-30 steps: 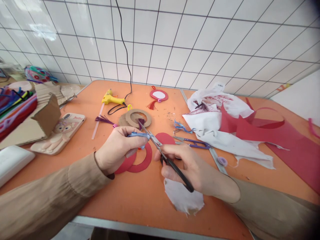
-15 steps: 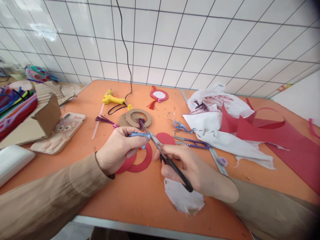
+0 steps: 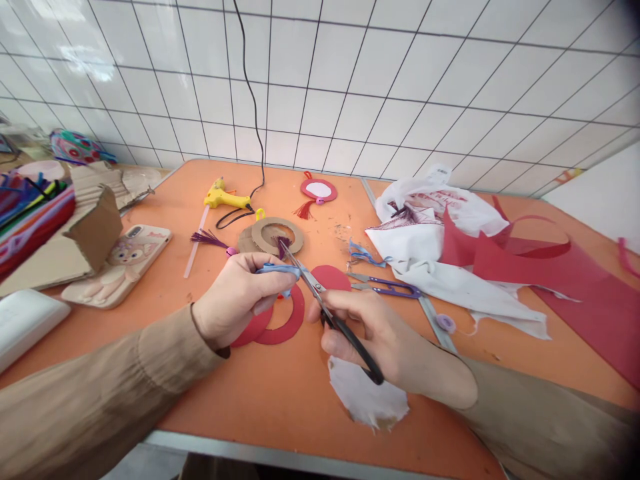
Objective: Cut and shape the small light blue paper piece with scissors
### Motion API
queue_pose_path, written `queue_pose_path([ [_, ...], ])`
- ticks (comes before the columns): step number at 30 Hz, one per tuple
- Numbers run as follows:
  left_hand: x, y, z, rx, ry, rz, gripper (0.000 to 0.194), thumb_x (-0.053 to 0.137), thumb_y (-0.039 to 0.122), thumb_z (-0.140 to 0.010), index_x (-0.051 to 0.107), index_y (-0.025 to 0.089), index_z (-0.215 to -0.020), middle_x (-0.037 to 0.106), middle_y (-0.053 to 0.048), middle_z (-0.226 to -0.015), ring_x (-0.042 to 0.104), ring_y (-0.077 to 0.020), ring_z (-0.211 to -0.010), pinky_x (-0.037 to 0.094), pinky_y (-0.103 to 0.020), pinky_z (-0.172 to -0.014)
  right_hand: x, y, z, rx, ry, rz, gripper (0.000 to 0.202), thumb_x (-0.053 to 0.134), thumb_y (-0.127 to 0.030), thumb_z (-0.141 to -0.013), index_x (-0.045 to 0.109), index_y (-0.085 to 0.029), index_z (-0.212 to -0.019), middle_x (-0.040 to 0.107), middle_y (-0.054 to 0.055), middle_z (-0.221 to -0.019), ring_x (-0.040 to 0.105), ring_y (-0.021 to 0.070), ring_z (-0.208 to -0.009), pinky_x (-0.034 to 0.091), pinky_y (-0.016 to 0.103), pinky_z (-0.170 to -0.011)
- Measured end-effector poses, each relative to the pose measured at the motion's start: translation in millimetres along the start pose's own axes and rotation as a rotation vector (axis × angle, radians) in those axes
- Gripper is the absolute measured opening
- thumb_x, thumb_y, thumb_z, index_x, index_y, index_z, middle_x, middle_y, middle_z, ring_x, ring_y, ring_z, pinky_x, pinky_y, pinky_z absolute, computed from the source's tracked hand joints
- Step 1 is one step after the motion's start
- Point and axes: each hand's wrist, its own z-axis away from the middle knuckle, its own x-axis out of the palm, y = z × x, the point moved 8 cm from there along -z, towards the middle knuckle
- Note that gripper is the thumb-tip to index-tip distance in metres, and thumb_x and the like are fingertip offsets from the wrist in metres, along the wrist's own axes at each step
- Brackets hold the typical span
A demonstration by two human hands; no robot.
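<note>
While the orange counter [image 3: 260,400] stretches below, the right grip [image 3: 373,327] and left grip [image 3: 240,290] hover midway between its back and front edges, respectively wrapped round black-handled scissors [image 3: 317,287] and pinching a blue strip [image 3: 277,269] at the blades [image 3: 305,273].

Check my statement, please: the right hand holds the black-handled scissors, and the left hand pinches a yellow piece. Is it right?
Not quite: the head view shows that the left hand pinches a light blue piece, not a yellow one. The right hand does hold the black-handled scissors.
</note>
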Motion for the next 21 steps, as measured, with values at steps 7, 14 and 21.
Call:
queue_pose_path([
  [7, -1.1, -0.4, 0.1, 0.004, 0.001, -0.007, 0.015, 0.078, 0.018, -0.059, 0.065, 0.011, -0.057, 0.049, 0.005, -0.044, 0.030, -0.0001, -0.033, 0.014, -0.018, -0.036, 0.3, -1.0, 0.2, 0.017, 0.001, -0.003, 0.049, 0.064, -0.065, -0.079, 0.051, -0.017, -0.078, 0.043, -0.005, -0.057, 0.037, 0.0098, -0.052, 0.030, 0.024, -0.049],
  [14, -0.9, -0.2, -0.4, -0.001, 0.001, -0.004, 0.016, 0.078, 0.017, -0.058, 0.064, 0.011, -0.057, 0.051, 0.004, -0.044, 0.031, 0.0002, -0.033, 0.015, -0.017, -0.036, 0.6, 0.2, 1.1, 0.009, -0.004, 0.011, 0.050, 0.063, -0.066, -0.079, 0.050, -0.018, -0.078, 0.041, -0.005, -0.057, 0.037, 0.0101, -0.051, 0.029, 0.024, -0.048],
  [21, 0.4, 0.0, -1.5, -0.007, -0.019, 0.005, 0.014, 0.077, 0.017, -0.058, 0.064, 0.011, -0.056, 0.054, 0.003, -0.045, 0.032, 0.0003, -0.032, 0.015, -0.017, -0.035, 0.5, 2.0, 1.0, 0.006, -0.013, 0.001, 0.053, 0.063, -0.069, -0.078, 0.052, -0.017, -0.078, 0.040, -0.006, -0.056, 0.037, 0.0101, -0.051, 0.029, 0.024, -0.048],
])
